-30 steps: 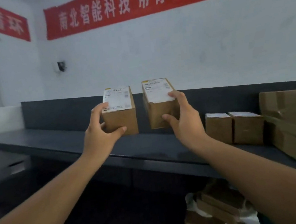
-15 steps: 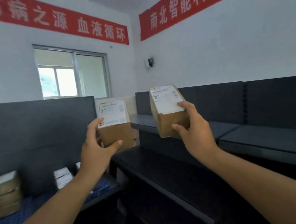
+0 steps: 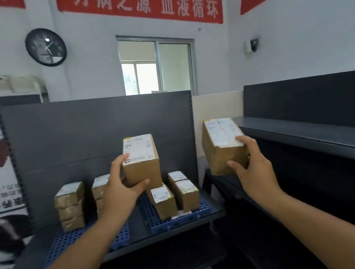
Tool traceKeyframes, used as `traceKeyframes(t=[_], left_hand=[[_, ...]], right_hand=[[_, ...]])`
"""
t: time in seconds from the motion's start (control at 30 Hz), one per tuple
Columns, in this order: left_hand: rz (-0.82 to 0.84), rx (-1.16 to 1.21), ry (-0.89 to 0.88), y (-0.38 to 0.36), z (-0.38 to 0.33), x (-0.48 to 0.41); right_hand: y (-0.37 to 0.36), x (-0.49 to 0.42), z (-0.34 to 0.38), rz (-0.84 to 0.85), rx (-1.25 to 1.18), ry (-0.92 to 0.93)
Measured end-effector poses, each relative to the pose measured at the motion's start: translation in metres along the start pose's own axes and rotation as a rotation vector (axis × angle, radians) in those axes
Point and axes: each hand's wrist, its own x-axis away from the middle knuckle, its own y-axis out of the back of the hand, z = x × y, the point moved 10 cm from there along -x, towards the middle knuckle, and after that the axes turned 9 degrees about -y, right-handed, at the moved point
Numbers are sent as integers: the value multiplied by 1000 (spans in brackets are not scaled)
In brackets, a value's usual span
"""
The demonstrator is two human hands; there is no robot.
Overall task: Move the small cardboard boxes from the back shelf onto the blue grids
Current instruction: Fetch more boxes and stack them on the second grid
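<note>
One box (image 3: 141, 168) is gripped by left hand (image 3: 117, 193) fingers (image 3: 119, 163), a second box (image 3: 220, 149) by the right hand (image 3: 254, 169), label-up, for setting on blue grids (image 3: 161, 224) below the fingers.

In front of you stands a dark grey shelf (image 3: 138, 227) with an upright back panel (image 3: 82, 135). Two blue grids lie flat on its board, side by side, with a strip of bare board between them: the left grid (image 3: 68, 240) and the right grid (image 3: 161, 225). On the left grid you have a stack of three cardboard boxes (image 3: 69, 205), with a second stack (image 3: 98, 186) just beside it, partly hidden. The right grid carries at least three small boxes (image 3: 164, 203) set close together and a white slip of paper (image 3: 181, 215). To your right a second dark shelf (image 3: 308, 137) runs along the wall.
</note>
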Motion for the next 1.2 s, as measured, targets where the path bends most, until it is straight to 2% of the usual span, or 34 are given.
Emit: traceKeyframes(t=[0.47, 0.6, 0.83, 1.2], left_hand=[[-30, -197, 164, -60, 177, -69], [-90, -205, 225, -75, 230, -87], [5, -249, 289, -110, 316, -107], [24, -263, 347, -132, 402, -123]], right_hand=[[-182, -154, -133, 256, -110, -18], [-236, -190, -174, 329, -89, -18], [-324, -221, -236, 430, -28, -61], [-395, -235, -284, 462, 61, -192]])
